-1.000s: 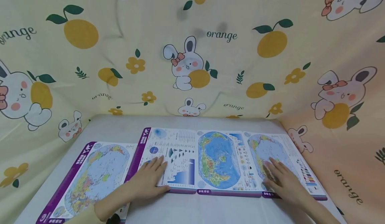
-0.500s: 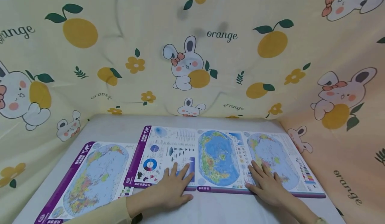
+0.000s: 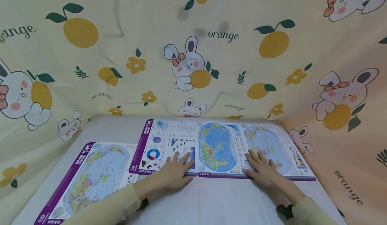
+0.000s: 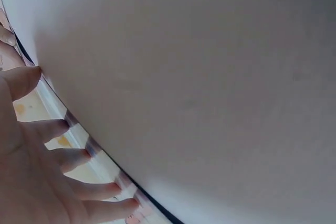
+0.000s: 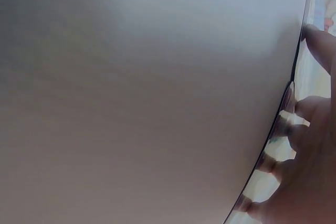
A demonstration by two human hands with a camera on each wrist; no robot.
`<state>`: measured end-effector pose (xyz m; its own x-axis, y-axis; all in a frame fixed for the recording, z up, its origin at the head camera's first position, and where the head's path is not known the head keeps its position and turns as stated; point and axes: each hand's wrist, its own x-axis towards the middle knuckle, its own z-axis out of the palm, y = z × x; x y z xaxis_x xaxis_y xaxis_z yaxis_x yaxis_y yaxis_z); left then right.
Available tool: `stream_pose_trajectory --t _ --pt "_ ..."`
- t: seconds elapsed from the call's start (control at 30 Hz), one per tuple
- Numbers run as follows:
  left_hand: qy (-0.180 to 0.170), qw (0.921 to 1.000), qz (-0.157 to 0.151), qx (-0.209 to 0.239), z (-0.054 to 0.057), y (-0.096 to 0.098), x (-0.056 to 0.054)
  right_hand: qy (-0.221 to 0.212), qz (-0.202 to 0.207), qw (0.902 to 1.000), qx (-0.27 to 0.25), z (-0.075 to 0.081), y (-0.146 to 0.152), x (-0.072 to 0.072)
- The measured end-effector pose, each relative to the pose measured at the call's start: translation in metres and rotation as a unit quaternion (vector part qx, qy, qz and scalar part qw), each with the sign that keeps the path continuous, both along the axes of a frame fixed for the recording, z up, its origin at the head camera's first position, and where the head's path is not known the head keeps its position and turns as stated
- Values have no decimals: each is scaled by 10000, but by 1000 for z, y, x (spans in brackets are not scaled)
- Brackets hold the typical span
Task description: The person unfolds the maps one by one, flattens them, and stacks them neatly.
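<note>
A row of three glossy map sheets [image 3: 216, 147] lies side by side on the table, with charts on the left one, a blue world map in the middle and a paler one at right. My left hand [image 3: 173, 173] rests with spread fingers on the near edge of the chart sheet [image 3: 163, 146]. On the near left part of the right-hand sheet [image 3: 269, 147] my right hand [image 3: 263, 169] lies with fingers spread. Both wrist views show straight fingers touching the shiny surface; neither hand grips anything. Whether the three sheets are joined cannot be told.
Another world map [image 3: 102, 174] with a purple border lies at the left, its near right part hidden by my left forearm. The white tabletop [image 3: 217, 201] shows in front of the row. A patterned cloth [image 3: 229, 67] hangs behind and at both sides.
The row of sheets has slid away from me toward the back cloth, and its right end has shifted left. My left hand has moved right, my right hand left. The separate left map stays.
</note>
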<state>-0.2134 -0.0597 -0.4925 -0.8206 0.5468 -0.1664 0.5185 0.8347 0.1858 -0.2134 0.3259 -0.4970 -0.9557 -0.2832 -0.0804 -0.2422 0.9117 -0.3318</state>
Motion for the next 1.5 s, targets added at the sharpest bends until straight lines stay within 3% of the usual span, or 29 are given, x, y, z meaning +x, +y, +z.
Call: stream_pose_trajectory --t 0.17,0.33,0.57,0.7,0.9,1.13,1.3,1.5 --pt "161 9998 55 112 3 -5 -13 -111 -29 9999 37 -1 -4 -18" --pt "65 9997 80 231 5 -9 -20 -115 13 9999 19 -1 -7 -29" --pt "172 9998 59 117 7 -22 -26 -69 19 9999 -88 -2 -11 -34" --pt "230 9990 192 319 8 -37 -25 172 30 9994 -285 -1 -19 -30" --pt "623 9922 567 919 12 -71 -15 544 196 9938 -953 7 -53 -21" --pt "1099 9743 1173 1576 19 -116 -1 573 314 9724 -2239 15 -108 -9" --pt "1356 9581 1497 2031 25 -153 17 352 400 9596 -2763 20 -148 3" --pt "1474 9493 1831 2089 30 -199 42 -283 524 9348 -3501 22 -202 20"
